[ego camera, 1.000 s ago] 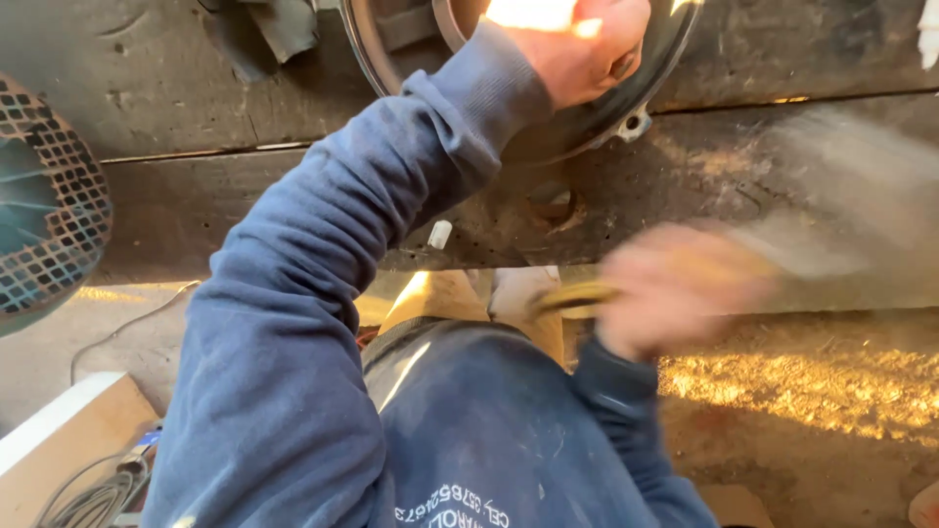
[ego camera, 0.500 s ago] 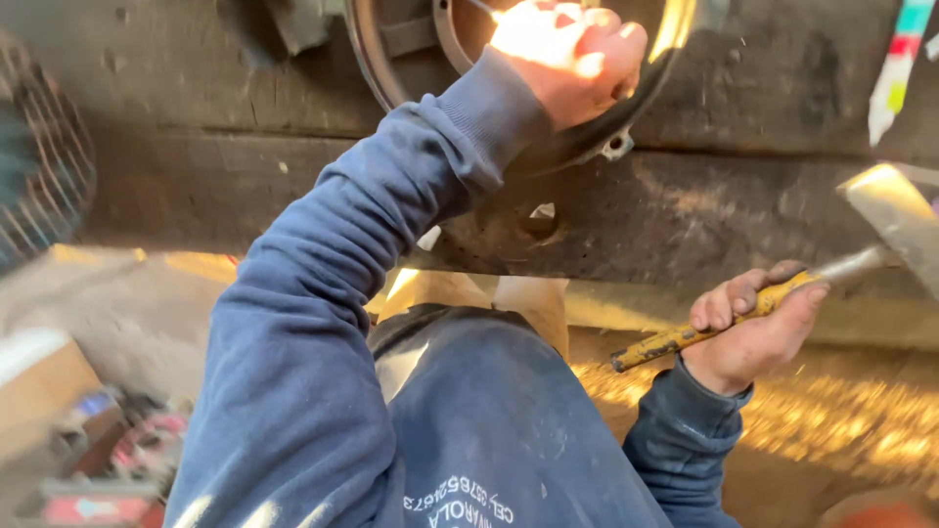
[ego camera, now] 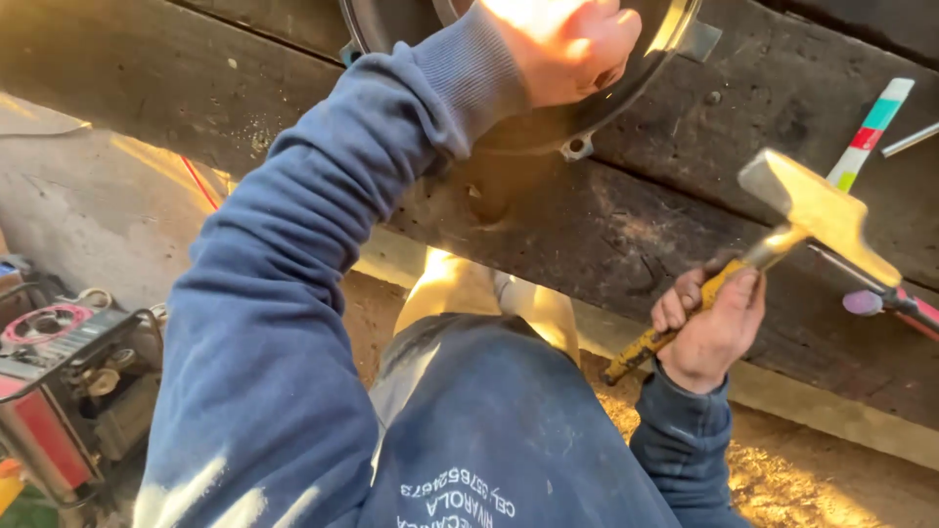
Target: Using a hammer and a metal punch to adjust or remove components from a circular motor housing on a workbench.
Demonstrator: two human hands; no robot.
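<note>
My left hand point(ego camera: 562, 47) reaches up in a blue sleeve and presses on a round black metal pan-like part point(ego camera: 597, 108) that lies on a dark, worn wooden workbench point(ego camera: 626, 235). My right hand point(ego camera: 709, 328) grips the yellow handle of a hammer point(ego camera: 782, 230). The hammer's head is raised above the bench, to the right of the round part and apart from it. Sunlight washes out the left hand's fingers.
A striped stick in white, green and red point(ego camera: 871, 132) and a thin metal rod point(ego camera: 910, 139) lie on the bench at the right. A pink-tipped tool point(ego camera: 885, 303) lies near the bench edge. A red machine with cables point(ego camera: 59, 381) stands on the floor at the left.
My right hand went from a fast blur to a steady raised hold with the hammer head up. The view shifted left and down. My left hand stayed on the round part.
</note>
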